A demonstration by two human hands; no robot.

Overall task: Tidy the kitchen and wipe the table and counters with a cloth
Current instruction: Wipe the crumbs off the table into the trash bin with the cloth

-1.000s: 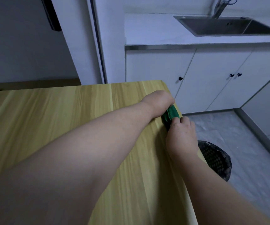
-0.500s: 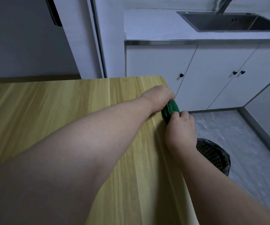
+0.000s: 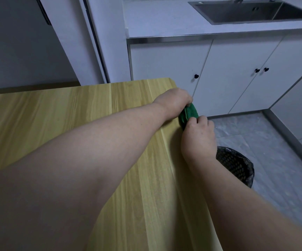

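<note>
Cloth [image 3: 189,114], green, bunched, at table [image 3: 70,113] edge

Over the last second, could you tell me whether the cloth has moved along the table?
No. The cloth stays at the table's right edge, just short of its far corner, gripped by the left hand and right hand.

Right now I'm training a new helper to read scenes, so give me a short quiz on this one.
1. True or false: the left hand and the right hand both grip the green cloth.
2. Where is the cloth? A at the table's right edge; B in a bucket; C on a chair.
3. What stands on the floor beside the table?
Key: true; A; a black-lined bin.
</note>
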